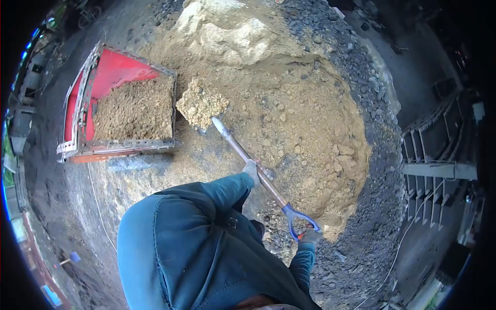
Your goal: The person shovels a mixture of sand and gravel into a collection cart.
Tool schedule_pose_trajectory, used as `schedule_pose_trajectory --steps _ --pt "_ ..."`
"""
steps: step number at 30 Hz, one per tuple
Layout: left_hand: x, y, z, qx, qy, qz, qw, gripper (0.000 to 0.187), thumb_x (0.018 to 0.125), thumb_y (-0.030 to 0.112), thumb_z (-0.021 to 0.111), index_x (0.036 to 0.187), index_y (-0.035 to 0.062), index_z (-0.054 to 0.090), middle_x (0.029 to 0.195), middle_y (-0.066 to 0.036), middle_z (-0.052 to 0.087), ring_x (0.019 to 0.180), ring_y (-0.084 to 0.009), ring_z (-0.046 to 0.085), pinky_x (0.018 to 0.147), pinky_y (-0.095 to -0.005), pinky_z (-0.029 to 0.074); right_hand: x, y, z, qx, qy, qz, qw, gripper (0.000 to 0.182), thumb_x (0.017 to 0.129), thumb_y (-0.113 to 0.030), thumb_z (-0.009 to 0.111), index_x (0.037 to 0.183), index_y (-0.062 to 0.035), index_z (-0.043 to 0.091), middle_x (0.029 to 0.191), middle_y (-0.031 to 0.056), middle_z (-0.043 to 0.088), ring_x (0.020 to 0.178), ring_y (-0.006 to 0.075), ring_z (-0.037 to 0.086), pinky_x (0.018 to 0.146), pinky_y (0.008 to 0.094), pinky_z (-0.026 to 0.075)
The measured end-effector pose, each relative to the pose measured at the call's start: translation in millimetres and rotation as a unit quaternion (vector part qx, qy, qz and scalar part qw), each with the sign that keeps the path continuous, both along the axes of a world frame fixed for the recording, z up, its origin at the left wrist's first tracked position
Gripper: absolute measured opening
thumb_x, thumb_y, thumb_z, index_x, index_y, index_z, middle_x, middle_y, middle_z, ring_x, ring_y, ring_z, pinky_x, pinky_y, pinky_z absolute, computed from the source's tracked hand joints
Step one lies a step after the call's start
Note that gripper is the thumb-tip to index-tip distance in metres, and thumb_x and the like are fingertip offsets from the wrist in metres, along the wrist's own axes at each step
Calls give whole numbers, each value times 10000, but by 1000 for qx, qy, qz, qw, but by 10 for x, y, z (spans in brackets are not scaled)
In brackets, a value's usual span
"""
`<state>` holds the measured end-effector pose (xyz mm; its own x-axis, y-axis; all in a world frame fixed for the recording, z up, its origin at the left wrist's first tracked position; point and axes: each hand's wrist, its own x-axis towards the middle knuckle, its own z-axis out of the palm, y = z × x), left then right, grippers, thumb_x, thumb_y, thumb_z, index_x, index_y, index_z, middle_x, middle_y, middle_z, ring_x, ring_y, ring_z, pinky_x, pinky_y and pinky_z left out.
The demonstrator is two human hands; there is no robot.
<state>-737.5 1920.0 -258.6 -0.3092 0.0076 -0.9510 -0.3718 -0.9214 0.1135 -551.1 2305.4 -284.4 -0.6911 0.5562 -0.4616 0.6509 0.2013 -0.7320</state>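
Note:
A long shovel (240,149) slants across the middle, with a brown shaft and a blue D-shaped handle. My left hand (251,172), in a grey glove, is wrapped round the shaft about halfway down. My right hand (311,235), also gloved, is closed on the handle's crossbar. A heap of yellowish crumbly soil (202,102) lies on the blade and hides it. The loaded blade is close to the right side of a red metal cart (120,62). Brown soil (135,109) fills much of the cart.
A broad mound of sandy soil (305,119) spreads ahead and right, with a paler pile (227,33) at the top. Dark gravel (377,93) borders it. A metal rack-like frame (439,170) stands at far right. A thin cable (98,201) runs along the ground at left.

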Motion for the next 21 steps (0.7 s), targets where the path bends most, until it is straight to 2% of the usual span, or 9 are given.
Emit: schedule_pose_trajectory --steps 2,3,5,8,11,13,15,18,21 --pt "-200 -792 290 -42 58 97 993 103 888 244 539 932 206 454 640 -71 456 527 -306 494 547 -580 471 -984 -904 643 -288 44 -39 956 134 813 -41 649 942 -54 611 755 64 623 605 187 607 511 326 487" --pt "-238 -1231 466 -45 107 143 983 139 872 254 565 927 221 442 605 -67 440 510 -287 481 533 -562 468 -1321 -1492 1238 -275 106 91 951 94 825 -55 639 907 -33 598 712 66 610 500 163 560 431 316 449" --pt "-160 -2136 877 -80 223 190 953 243 852 302 590 725 135 466 567 -53 449 507 -257 490 553 -468 470 -1607 -2436 2030 -321 144 214 911 213 754 -23 699 931 -1 582 713 61 615 529 166 582 502 310 491" --pt "307 -3017 1643 -62 407 242 878 330 834 361 604 642 128 470 618 -37 480 523 -204 498 548 -388 436 -1552 -3232 3570 -174 303 570 744 348 700 -173 782 946 -13 595 744 108 633 640 252 637 599 355 506" --pt "457 -2800 2272 -68 402 186 894 351 824 411 642 697 113 507 689 -77 509 621 -249 534 627 -430 459 -1410 -3137 4163 -83 459 588 661 345 661 -187 787 937 -39 642 754 113 627 661 286 631 620 375 499" --pt "350 -2323 2642 -75 368 169 911 355 807 411 673 742 94 529 715 -87 515 674 -275 526 717 -464 464 -1329 -2714 4140 58 503 527 682 340 656 -181 781 939 -42 657 752 111 626 653 288 629 610 362 501" --pt "205 -1946 2499 9 422 131 897 390 807 434 685 760 76 536 765 -107 533 736 -299 532 735 -485 461 -1126 -2139 3771 81 464 433 768 269 703 -139 748 935 -30 664 744 93 626 645 256 633 604 362 503" --pt "27 -1207 2302 47 427 85 899 380 801 420 713 759 85 539 786 -117 548 751 -315 551 755 -505 480 -452 -1446 3362 -41 325 236 915 215 777 -49 666 983 -20 613 794 61 619 647 171 617 588 327 502" --pt "-6 -250 1833 69 367 1 928 366 806 406 711 732 114 503 714 -77 530 668 -270 542 656 -481 485 398 -1094 2406 -181 306 -26 934 222 800 -10 623 1014 -23 565 822 59 609 617 141 601 542 284 501"
